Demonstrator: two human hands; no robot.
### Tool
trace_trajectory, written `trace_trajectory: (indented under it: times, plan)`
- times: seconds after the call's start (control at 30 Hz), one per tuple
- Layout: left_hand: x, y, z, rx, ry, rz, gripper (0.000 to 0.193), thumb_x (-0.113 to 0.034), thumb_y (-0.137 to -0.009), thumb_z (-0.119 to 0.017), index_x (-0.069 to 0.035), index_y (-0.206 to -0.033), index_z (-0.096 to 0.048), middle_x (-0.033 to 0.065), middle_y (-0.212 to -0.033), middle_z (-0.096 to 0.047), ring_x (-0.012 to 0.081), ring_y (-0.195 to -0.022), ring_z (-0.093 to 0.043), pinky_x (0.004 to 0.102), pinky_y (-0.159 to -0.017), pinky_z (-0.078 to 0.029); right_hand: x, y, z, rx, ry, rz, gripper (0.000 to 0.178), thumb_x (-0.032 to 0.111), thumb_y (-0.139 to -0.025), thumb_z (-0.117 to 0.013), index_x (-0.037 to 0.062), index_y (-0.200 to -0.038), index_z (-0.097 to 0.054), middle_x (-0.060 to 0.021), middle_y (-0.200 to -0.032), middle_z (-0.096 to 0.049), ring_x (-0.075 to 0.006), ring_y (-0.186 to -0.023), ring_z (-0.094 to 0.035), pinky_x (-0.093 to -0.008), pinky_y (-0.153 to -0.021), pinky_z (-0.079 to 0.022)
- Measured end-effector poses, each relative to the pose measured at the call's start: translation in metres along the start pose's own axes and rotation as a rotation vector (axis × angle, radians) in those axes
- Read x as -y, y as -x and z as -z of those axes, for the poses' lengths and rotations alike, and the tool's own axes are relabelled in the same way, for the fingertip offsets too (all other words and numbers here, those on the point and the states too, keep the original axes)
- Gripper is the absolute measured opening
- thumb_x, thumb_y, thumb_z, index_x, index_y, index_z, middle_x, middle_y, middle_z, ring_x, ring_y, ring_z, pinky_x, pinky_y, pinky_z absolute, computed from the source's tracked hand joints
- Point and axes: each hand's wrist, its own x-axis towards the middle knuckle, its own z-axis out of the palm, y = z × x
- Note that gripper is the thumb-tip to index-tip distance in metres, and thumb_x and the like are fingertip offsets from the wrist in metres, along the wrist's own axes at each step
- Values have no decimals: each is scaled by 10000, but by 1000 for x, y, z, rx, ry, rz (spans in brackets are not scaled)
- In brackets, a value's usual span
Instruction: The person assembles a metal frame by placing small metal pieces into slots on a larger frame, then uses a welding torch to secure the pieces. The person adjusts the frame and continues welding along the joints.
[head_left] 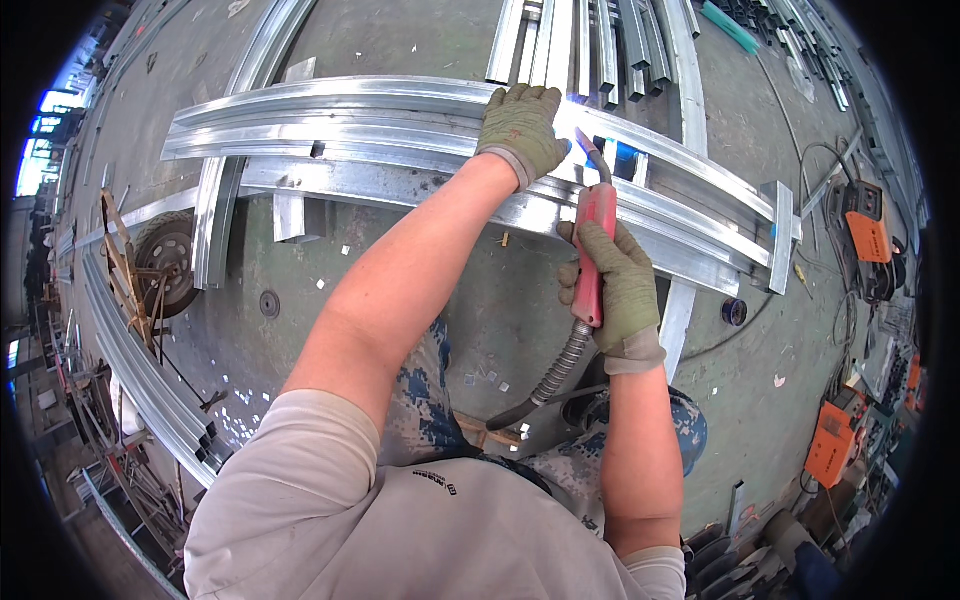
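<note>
My left hand, in a green work glove, lies over shiny steel channels; its fingers bend over the far channel and the thumb points right. In my right hand, also gloved, is a red-handled welding torch, gripped around the handle. Its bent neck reaches up to the channels just right of my left hand. A bright white-violet glow at the nozzle hides the spot it meets. From the handle's lower end a ribbed cable sleeve runs down toward my legs.
Steel cross rails support the channels. More steel tubes lie beyond. A wheel stands at the left, near stacked channels. Orange machines with cables are at the right. A small dark round can sits on the floor.
</note>
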Motion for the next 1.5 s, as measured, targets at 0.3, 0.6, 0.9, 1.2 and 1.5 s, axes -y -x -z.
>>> trace_trajectory:
  times: [0.3,0.6,0.9,1.2,1.5]
  plan:
    - [2,-4,2,76,40,1,586,-362,-841,-745,-103,-1351,-616,152,-1381,-621,328,-1375,-515,485,-1190,-343,3,2,-1,-4,-5,4,479,235,-998,-720,24,-1397,-559,-134,-1161,-709,-173,-658,-675,-304,-492,-548]
    - [-1,-1,-3,-50,5,-7,633,-374,-824,-748,-92,-1375,-614,150,-1389,-623,328,-1373,-523,476,-1187,-346,3,0,2,-1,4,3,461,233,-996,-724,29,-1378,-567,-137,-1147,-714,-175,-648,-672,-311,-488,-549]
    - [1,-5,35,145,120,4,684,-375,-777,-770,-56,-1365,-625,173,-1361,-641,363,-1333,-551,450,-1145,-407,10,8,0,-7,-19,12,476,238,-1004,-711,25,-1400,-555,-122,-1193,-705,-172,-645,-667,-309,-496,-549]
    - [26,3,53,169,105,68,758,-288,-729,-795,-41,-1416,-589,187,-1409,-612,356,-1365,-529,433,-1164,-414,6,14,-7,51,54,9,444,257,-1003,-715,19,-1359,-599,-95,-1147,-722,-142,-650,-664,-285,-496,-540]
    - [29,6,37,93,57,34,765,-330,-784,-811,-26,-1440,-563,201,-1481,-561,351,-1419,-484,422,-1198,-378,-7,8,-15,52,70,-40,418,254,-997,-726,7,-1319,-627,-68,-1057,-702,-139,-642,-654,-299,-496,-537]
